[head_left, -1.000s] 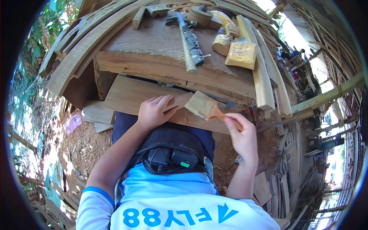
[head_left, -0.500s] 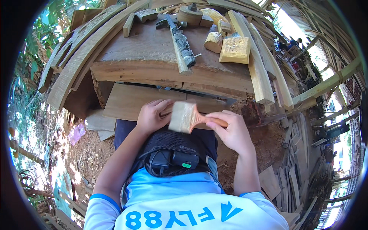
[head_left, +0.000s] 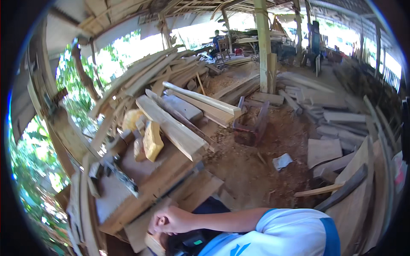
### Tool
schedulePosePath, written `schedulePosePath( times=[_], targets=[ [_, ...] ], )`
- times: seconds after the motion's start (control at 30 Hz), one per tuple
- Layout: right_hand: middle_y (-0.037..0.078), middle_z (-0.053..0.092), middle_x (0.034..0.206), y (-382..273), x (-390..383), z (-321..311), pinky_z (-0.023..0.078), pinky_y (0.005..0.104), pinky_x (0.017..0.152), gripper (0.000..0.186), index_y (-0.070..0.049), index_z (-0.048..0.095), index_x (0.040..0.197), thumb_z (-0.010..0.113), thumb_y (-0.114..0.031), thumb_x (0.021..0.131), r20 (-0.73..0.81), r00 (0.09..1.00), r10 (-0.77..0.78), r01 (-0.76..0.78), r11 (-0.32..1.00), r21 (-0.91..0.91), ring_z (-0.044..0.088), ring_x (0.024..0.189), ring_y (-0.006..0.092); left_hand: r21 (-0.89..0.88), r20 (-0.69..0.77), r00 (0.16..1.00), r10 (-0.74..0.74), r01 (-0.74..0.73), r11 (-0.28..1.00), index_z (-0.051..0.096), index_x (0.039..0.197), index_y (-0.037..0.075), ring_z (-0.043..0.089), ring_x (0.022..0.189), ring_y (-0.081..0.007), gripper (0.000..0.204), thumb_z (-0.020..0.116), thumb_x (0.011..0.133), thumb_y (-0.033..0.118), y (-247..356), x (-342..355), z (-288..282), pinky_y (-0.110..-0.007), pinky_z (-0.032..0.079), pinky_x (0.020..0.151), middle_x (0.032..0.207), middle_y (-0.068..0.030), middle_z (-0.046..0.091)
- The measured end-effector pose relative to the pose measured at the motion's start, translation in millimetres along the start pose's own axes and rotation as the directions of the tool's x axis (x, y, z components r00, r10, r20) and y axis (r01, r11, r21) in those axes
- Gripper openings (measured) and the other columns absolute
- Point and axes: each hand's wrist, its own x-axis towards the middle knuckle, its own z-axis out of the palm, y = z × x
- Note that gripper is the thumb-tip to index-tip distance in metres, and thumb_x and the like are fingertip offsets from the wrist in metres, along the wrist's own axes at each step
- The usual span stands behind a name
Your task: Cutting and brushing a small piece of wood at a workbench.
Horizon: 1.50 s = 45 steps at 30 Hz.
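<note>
Only one arm shows, reaching from the white and blue sleeve [head_left: 294, 230] at the lower right toward the left; I take it for my right arm. My right hand [head_left: 171, 219] is curled into a fist over the flat board [head_left: 200, 190] at the front of the workbench [head_left: 141, 179]. A pale tan brush head [head_left: 153, 242] shows just under the fist, partly hidden. My left hand is out of sight. A black waist pouch [head_left: 192, 246] sits below the arm.
Yellow blocks [head_left: 152, 141], a long metal tool [head_left: 123, 178] and thick planks [head_left: 175, 128] lie on the bench. Beyond are a sawdust floor [head_left: 247, 170], stacked boards [head_left: 337, 128], a wooden post [head_left: 262, 42] and a seated person [head_left: 218, 40] far off.
The view has swung up and to the right, away from the board and onto the workshop floor. The left hand has left the picture, and the right hand has drawn in over the board.
</note>
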Motion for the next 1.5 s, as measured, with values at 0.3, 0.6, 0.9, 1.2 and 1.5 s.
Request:
schedulePosePath(
  times=[0.3,0.6,0.9,1.2,1.5],
  targets=[
    [0.009,0.067,0.074,44,10,29,0.049,0.0392,0.058,0.029,-0.002,0.061,0.082,0.081,-0.024,0.085,-0.001,0.897,-0.442,0.437,0.889,-0.134,0.065,0.06,0.0233,0.015,-0.089,0.996,0.018,-0.017,1.0,0.063,0.127,0.006,0.069,0.082,-0.0384,0.049,0.073,0.086,0.031,2,-3,1,-0.042,0.056,0.07,0.115,-0.017,0.069],
    [0.014,0.064,0.079,43,16,-5,0.049,0.0431,0.067,0.025,-0.004,0.058,0.086,0.072,-0.024,0.091,-0.147,0.875,-0.461,0.332,0.792,-0.512,0.064,0.076,0.0369,0.259,-0.25,0.869,0.427,-0.365,0.894,0.06,0.136,0.007,0.07,0.077,-0.0392,0.056,0.071,0.092,0.04,-5,1,5,-0.041,0.058,0.064,0.123,-0.0171,0.068],
    [0.014,0.064,0.08,31,13,11,0.048,0.04,0.063,0.016,-0.002,0.056,0.091,0.068,-0.013,0.094,-0.15,0.796,-0.587,0.526,0.793,-0.308,0.063,0.069,0.0338,-0.226,-0.13,0.982,-0.14,0.108,0.968,0.064,0.126,-0.004,0.071,0.082,-0.0388,0.058,0.081,0.084,0.032,-51,-22,22,-0.043,0.059,0.075,0.102,-0.0219,0.074],
    [0.02,0.064,0.088,47,24,-56,0.049,0.0467,0.071,0.017,-0.001,0.061,0.092,0.063,-0.018,0.095,-0.416,0.787,-0.455,0.318,0.878,-0.358,0.064,0.079,0.04,-0.099,-0.096,0.995,-0.009,0.0,0.995,0.064,0.128,-0.001,0.076,0.085,-0.0258,0.045,0.075,0.094,0.025,23,-6,-1,-0.038,0.061,0.07,0.105,-0.0222,0.075],
    [0.023,0.07,0.083,16,35,-82,0.053,0.0469,0.069,0.036,0.002,0.07,0.083,0.059,-0.029,0.098,-0.181,0.975,-0.127,-0.011,0.79,-0.613,0.07,0.075,0.0377,0.021,-0.073,0.995,-0.074,0.076,0.997,0.067,0.112,0.0,0.072,0.089,-0.0397,0.037,0.079,0.084,0.02,6,-8,7,-0.043,0.058,0.077,0.096,-0.0217,0.072]
  ],
)
